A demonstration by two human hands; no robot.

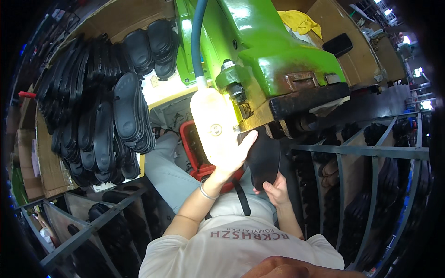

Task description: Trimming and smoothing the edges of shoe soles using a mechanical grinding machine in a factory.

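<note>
Black shoe sole [263, 160] sits at frame centre, directly below the dark press head [308, 99] of the green machine [273, 51]. Right hand [277, 189] grips its lower end, fingers clamped on the sole. Left hand [234, 155] lies against its left edge, fingers extended and together, fingertips at the sole's upper corner. A lit lamp [214, 125] on a blue hose [197, 39] stands just left. Stacked black soles [99, 106] fill the upper left; a red bin [192, 148] sits behind the left hand.
</note>
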